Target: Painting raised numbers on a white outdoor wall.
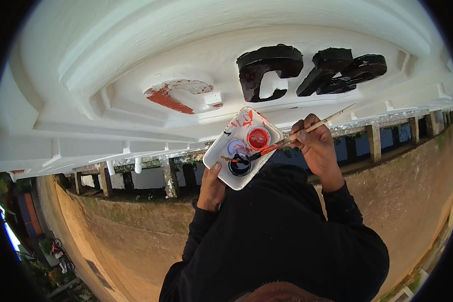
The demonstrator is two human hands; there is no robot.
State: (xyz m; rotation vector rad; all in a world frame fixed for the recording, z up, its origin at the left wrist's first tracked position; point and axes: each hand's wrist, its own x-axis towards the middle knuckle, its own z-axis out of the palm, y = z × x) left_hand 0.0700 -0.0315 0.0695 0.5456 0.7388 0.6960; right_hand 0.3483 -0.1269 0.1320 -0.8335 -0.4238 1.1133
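Observation:
My left hand (212, 187) grips the near left edge of a white plastic tray (217, 152), thumb over the rim. Inside the tray are a small pot of red paint (258, 137), a pot of black paint (240, 165) and a pale, paint-smeared cup or lid (235, 147). Pinched in my right hand (314, 146) is a paintbrush (338, 114) with a pale wooden handle. Its red-stained, dark-tipped bristle end reaches over the tray, close to the black pot. A second dark, slim tool (230, 159) seems to lie across the pots.
Raised shapes stand on the white wall: a patchy red-and-white one (170, 97) at left, then a black one (254, 65) with bare white patches, and black ones (332, 68) at right. Below run concrete posts (373, 142) and brown ground (136, 221). A motorcycle (61, 254) stands far left.

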